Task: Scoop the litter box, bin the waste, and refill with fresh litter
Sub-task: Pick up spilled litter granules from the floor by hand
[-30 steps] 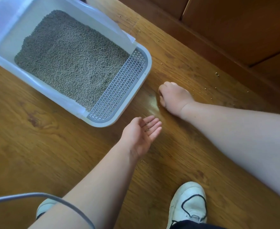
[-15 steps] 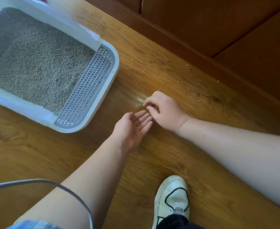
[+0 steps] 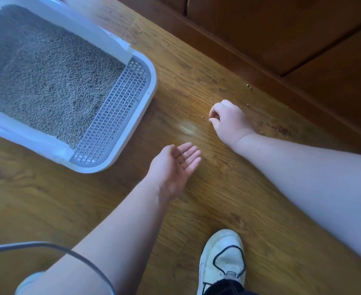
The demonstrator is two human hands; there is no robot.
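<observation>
The white litter box (image 3: 152,81) stands on the wooden floor at upper left, filled with grey litter (image 3: 47,81), with a grey grid step (image 3: 113,116) at its near end. My left hand (image 3: 175,167) is held palm up just right of the box corner, fingers straight, a few litter grains lying on them. My right hand (image 3: 228,120) is on the floor further right, fingers curled, fingertips pinching a litter grain. Loose litter grains (image 3: 249,87) are scattered over the floor near the wall.
A dark wooden skirting and cabinet (image 3: 282,50) run along the upper right. My white shoe (image 3: 222,262) stands at the bottom middle. A grey cable (image 3: 47,245) crosses the lower left corner over my left arm.
My right hand has moved away from my left palm, up and to the right on the floor, and pinches a grain there. My left hand stays palm up.
</observation>
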